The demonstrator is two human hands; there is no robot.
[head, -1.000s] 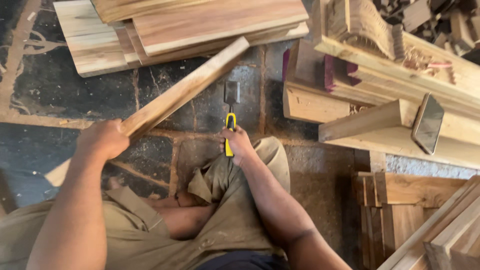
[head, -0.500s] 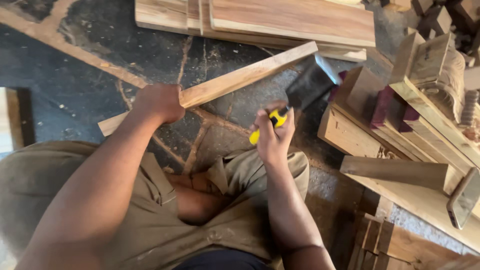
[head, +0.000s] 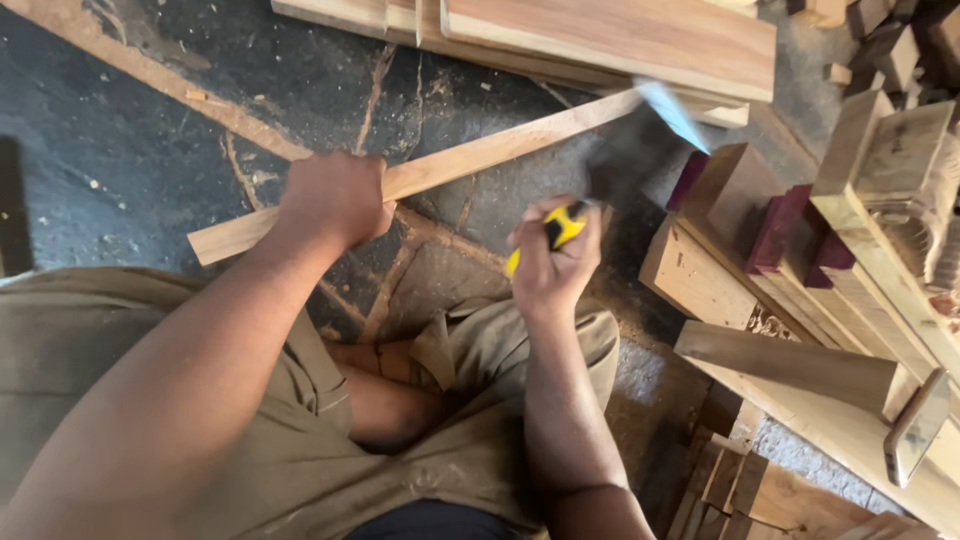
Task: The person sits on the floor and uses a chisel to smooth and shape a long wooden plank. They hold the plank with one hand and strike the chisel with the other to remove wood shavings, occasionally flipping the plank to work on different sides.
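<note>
Both hands were closed around something. The left hand was wrapped tightly round a long, pale, rough-sawn wooden strip, gripping it near its lower end, so that the strip slanted up and away over the dark, cracked stone floor toward the stacked boards. The right hand was shut round the yellow-and-black handle of a hatchet-like tool; its grey metal blade was smeared by motion blur near the strip's far end, so whether it touched the wood could not be told.

Flat, smooth reddish-brown planks lay stacked along the top edge, cut off by the frame. At the right, squared pale timber blocks with sawdust on them sat beside dark purple-red wooden pieces, and a carved, scrolled wooden part ran out of view. A wooden mallet with a blocky head lay across the lower timbers.

Khaki cloth of the person's trousers filled the lower part, folded at the knee below the right hand. Most of the tool's handle was hidden inside the fist.
</note>
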